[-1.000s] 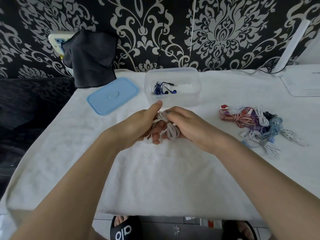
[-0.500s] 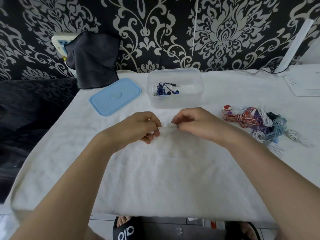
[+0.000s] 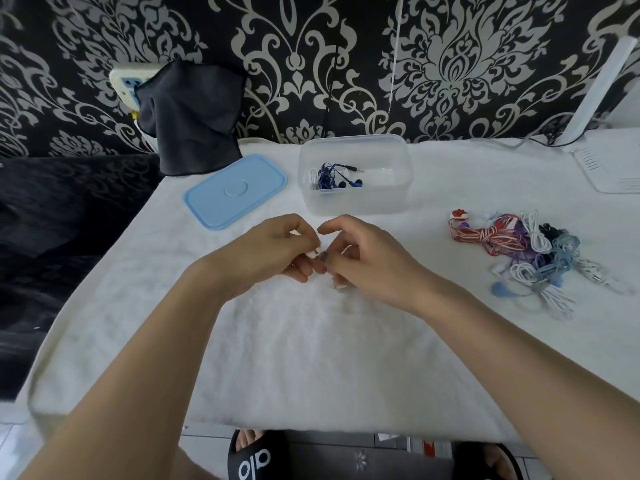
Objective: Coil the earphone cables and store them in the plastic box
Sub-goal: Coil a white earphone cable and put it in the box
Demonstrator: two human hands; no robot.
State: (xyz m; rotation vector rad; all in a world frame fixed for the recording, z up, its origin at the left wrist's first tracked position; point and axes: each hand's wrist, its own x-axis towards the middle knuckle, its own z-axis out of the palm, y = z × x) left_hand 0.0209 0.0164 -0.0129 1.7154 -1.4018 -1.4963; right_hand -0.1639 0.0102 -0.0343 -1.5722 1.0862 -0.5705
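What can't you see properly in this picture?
- White earphone cable: mostly hidden in the head view by the left hand and right hand.
- Pile of earphones: too tangled to count.
- White device: cut off by the right edge.
- Power strip: partly covered by the dark cloth.

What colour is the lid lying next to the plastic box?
Light blue. The lid shows clearly in the head view, left of the plastic box.

Hands pinching a white earphone cable

Left hand point(image 3: 266, 251) and right hand point(image 3: 367, 261) pinch white cable point(image 3: 337, 287); plastic box point(image 3: 356, 174) at twelve o'clock.
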